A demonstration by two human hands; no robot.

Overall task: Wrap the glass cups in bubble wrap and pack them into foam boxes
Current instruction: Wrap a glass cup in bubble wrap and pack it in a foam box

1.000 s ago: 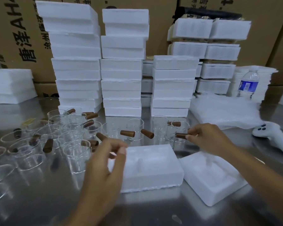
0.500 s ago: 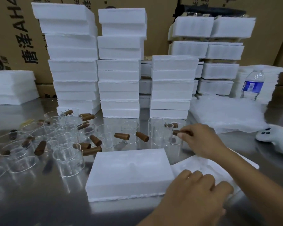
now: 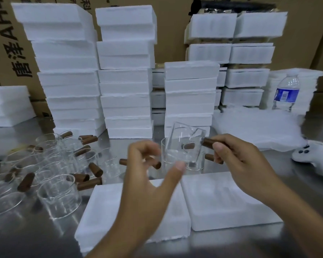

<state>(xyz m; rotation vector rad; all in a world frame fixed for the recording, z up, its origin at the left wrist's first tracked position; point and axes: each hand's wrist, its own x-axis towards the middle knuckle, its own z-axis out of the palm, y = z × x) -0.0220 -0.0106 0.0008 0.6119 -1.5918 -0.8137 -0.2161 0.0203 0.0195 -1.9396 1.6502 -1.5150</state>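
My right hand (image 3: pixel 237 157) pinches the brown wooden handle of a clear glass cup (image 3: pixel 186 135) and holds it tilted above the table, in front of the foam stacks. My left hand (image 3: pixel 149 175) hovers just left of that cup with its fingers spread and loosely bent, holding nothing; it is blurred. Below my hands lie two white foam box halves side by side: the left half (image 3: pixel 104 211) and the right half (image 3: pixel 227 200), whose moulded hollows face up. Several more glass cups (image 3: pixel 58 194) with brown handles crowd the steel table on the left.
Tall stacks of white foam boxes (image 3: pixel 125 86) stand behind the cups, against cardboard cartons. A pile of white bubble wrap sheets (image 3: pixel 257 127) lies at the right, with a water bottle (image 3: pixel 285 94) behind it and a white controller (image 3: pixel 313 157) beside it.
My right hand has lifted a cup by its handle off the table. My left hand rose from the right foam half toward that cup. The right foam half now lies uncovered.
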